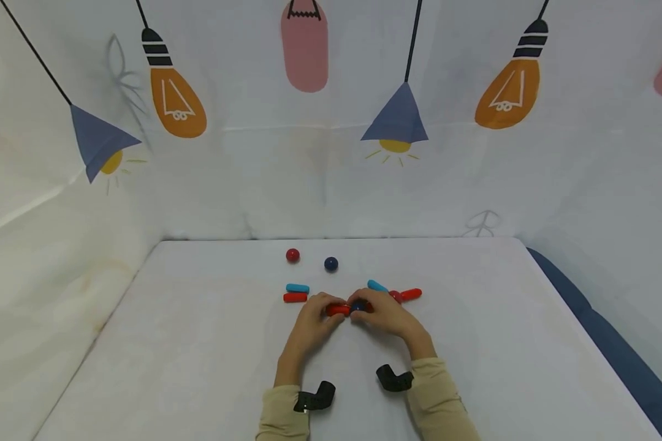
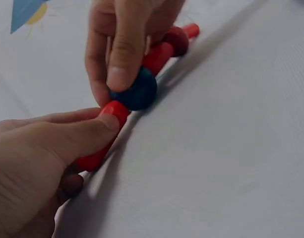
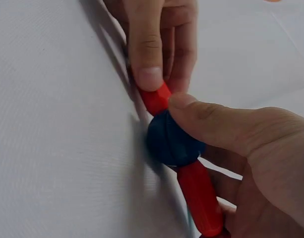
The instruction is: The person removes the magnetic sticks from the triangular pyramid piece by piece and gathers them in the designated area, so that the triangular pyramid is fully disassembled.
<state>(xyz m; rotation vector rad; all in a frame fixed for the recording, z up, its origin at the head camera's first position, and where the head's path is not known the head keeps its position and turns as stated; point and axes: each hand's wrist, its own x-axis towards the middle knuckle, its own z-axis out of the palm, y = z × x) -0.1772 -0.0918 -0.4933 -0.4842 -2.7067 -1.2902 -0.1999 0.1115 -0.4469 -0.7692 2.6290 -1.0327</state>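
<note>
My left hand (image 1: pixel 324 310) pinches a red stick (image 1: pixel 338 310) between thumb and fingers, low on the white table (image 1: pixel 198 343). One end of that red stick (image 2: pixel 106 130) meets a dark blue ball (image 2: pixel 138 91). My right hand (image 1: pixel 365 306) pinches this ball (image 3: pixel 169 141) with thumb and forefinger. Beyond the ball a second red stick (image 2: pixel 159 55) runs on to a red ball (image 2: pixel 177 39) and a third red stick (image 2: pixel 192 29). In the right wrist view the left hand's red stick (image 3: pixel 155 99) is above the ball and the second red stick (image 3: pixel 199 198) below it.
Loose pieces lie farther back: a red ball (image 1: pixel 292 255), a dark blue ball (image 1: pixel 331 264), a light blue stick (image 1: pixel 297 288) above a red stick (image 1: pixel 295 297), and another light blue stick (image 1: pixel 377 285). Printed cloth walls (image 1: pixel 309 184) enclose the table on three sides.
</note>
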